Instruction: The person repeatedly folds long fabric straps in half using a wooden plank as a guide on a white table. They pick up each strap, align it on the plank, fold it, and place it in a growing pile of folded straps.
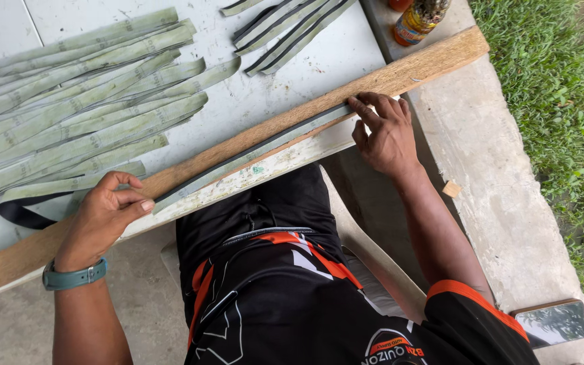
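Head view, looking down at a seated person in a black shirt w/ orange trim. A long wooden plank [400, 73] is lying diagonally across the lap area, running from lower left to upper right, resting along the edge of a pale tabletop [265, 94]. A long narrow grey-green strip [251, 157] w/ dark edges is lying flat along the plank's near side.

The right hand [385, 135] is pressing down on the strip's upper-right end; its fingers [363, 111] are stretched flat on top, not wrapped around it. The left hand [106, 213] is sitting at the strip's lower-left end, fingers curled loosely, thumb tip just beside or touching the strip's tip; can't tell if it's actually pinching it. A teal watch [74, 276] is on the left wrist.

On the tabletop beyond the plank, a big pile of similar green strips [82, 108] is lying spread out at left, approx. parallel to each other. A smaller bunch of strips [292, 34] is lying near the top centre, apart from the pile. A dark strap loop [25, 215] is poking out under the pile, near the left hand.

A bottle [417, 19] w/ an orange label is standing at the top, past the plank's far end. A phone [552, 322] is lying on the concrete ledge [508, 203] at lower right, w/ a small wood chip [451, 189] farther up. Grass [562, 88] is running along the right edge.
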